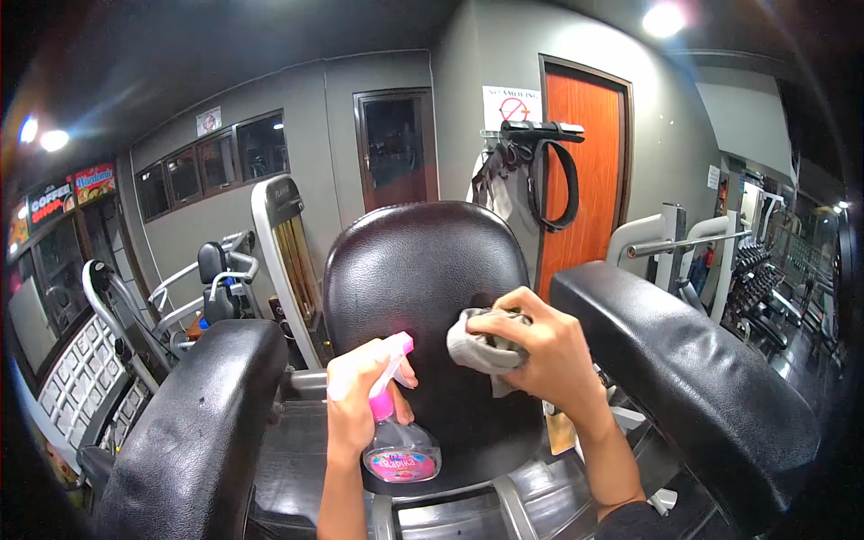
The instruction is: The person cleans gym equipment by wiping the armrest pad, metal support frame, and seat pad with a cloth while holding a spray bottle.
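My left hand (353,396) is wrapped round the neck of a clear spray bottle (401,454) with a pink and white trigger head and a pink label. The nozzle points to the right, toward the black padded backrest (427,256) of a gym machine. In my right hand (551,346) is a bunched grey cloth (486,346), gripped between thumb and fingers. The cloth is in front of the backrest's right half; whether it touches the pad I cannot tell.
Black padded arms flank the backrest, one on the left (202,423) and one on the right (684,378). Belts (560,184) hang on the wall beside an orange door (583,153). A weight machine (286,243) stands behind left, and a dumbbell rack (751,279) far right.
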The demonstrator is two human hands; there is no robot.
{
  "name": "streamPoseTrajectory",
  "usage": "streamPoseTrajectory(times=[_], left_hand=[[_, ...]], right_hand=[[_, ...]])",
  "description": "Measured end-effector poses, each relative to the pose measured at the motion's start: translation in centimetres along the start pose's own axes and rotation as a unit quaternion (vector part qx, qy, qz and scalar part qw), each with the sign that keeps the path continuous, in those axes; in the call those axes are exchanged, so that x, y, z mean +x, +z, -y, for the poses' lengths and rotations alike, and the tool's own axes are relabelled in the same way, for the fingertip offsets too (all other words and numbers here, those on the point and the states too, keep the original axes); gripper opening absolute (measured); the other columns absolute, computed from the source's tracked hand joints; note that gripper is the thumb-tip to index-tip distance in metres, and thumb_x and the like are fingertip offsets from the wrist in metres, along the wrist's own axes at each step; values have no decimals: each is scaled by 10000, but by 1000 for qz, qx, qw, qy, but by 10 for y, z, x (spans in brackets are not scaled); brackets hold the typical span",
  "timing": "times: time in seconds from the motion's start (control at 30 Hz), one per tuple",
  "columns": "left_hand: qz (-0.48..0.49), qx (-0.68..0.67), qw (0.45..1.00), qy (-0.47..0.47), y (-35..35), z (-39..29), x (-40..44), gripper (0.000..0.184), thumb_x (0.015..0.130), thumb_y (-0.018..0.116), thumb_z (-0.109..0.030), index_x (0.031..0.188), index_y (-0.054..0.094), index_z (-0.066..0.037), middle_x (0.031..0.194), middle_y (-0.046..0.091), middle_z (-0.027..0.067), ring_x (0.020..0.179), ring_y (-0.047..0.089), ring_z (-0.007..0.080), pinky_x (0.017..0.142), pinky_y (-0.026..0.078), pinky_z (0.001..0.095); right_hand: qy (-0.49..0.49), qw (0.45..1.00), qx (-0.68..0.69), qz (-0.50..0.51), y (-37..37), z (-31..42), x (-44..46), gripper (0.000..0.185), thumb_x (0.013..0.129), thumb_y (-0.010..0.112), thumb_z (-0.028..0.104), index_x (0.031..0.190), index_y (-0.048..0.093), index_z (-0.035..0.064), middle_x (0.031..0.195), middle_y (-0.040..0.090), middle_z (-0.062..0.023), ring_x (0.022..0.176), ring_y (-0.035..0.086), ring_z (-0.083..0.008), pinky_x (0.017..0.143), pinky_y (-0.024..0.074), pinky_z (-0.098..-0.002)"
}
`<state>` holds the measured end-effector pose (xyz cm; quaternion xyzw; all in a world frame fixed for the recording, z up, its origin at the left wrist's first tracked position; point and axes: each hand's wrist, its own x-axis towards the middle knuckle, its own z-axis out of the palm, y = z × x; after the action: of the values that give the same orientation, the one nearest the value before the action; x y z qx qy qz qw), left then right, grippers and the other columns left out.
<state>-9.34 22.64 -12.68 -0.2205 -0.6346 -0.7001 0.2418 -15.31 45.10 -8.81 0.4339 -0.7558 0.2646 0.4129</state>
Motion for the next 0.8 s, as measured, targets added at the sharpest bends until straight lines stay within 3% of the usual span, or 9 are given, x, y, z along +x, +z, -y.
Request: streamPoseTrajectory(times=[0.07, 0.2, 0.27, 0.33, 0.5, 0.63, 0.7, 0.8], left_hand=[[-1, 11, 1000, 4, 0, 1, 1, 442, 957, 444, -333, 812, 569, 65, 697, 617, 168, 372, 545, 197, 374, 492, 309], [-4, 31, 1000, -3, 2, -3, 0, 451, 957, 448, -343, 799, 575, 59, 706, 628, 166, 379, 552, 197, 385, 496, 304], [-8, 33, 999, -3, -1, -2, 0, 452, 957, 447, -343, 799, 576, 61, 708, 630, 167, 381, 555, 197, 387, 498, 305], [23, -11, 1000, -4, -6, 3, -2, 382, 986, 465, -246, 1038, 644, 88, 764, 640, 128, 432, 593, 190, 424, 491, 285], [28, -23, 999, -4, -7, 4, -1, 381, 985, 466, -246, 1028, 642, 89, 764, 641, 130, 433, 596, 192, 427, 489, 287], [30, 4, 1000, -7, -5, 4, -1, 369, 980, 466, -232, 1015, 642, 90, 760, 640, 130, 433, 599, 196, 427, 488, 290], [29, -5, 1000, -10, -5, 3, -1, 366, 979, 465, -229, 1012, 642, 90, 760, 640, 130, 433, 599, 197, 428, 488, 290], [28, -22, 999, -11, -8, 4, -1, 366, 978, 463, -228, 1010, 643, 88, 762, 642, 130, 433, 599, 198, 428, 488, 288]], right_hand=[[6, 1000, -8, -23, -4, -3, 4, 331, 701, 762, 125, 1021, 707, 192, 930, 625, -54, 801, 671, -289, 726, 546, -380], [38, 990, -38, -132, 0, -17, 48, 367, 687, 769, 119, 1046, 694, 124, 948, 623, -99, 866, 658, -329, 764, 531, -401], [33, 991, -46, -125, 3, -12, 52, 375, 682, 771, 117, 1049, 693, 124, 956, 621, -97, 864, 658, -328, 765, 531, -402], [27, 995, -52, -85, 1, -5, 45, 403, 665, 771, 108, 1059, 692, 134, 974, 618, -90, 862, 660, -320, 761, 533, -401], [36, 999, -8, -3, -12, -4, 24, 377, 652, 778, 136, 1023, 716, 158, 939, 642, -77, 861, 672, -300, 760, 536, -382], [32, 988, -94, -120, -16, -22, 59, 348, 674, 780, 146, 1008, 712, 79, 934, 639, -92, 854, 662, -300, 761, 529, -392], [35, 987, -81, -135, -3, -19, 68, 357, 672, 786, 144, 1017, 707, 100, 935, 627, -93, 849, 656, -304, 757, 529, -394], [-8, 997, -34, -73, 14, 3, 55, 399, 672, 781, 124, 1057, 689, 173, 959, 609, -74, 844, 656, -304, 750, 536, -396]])
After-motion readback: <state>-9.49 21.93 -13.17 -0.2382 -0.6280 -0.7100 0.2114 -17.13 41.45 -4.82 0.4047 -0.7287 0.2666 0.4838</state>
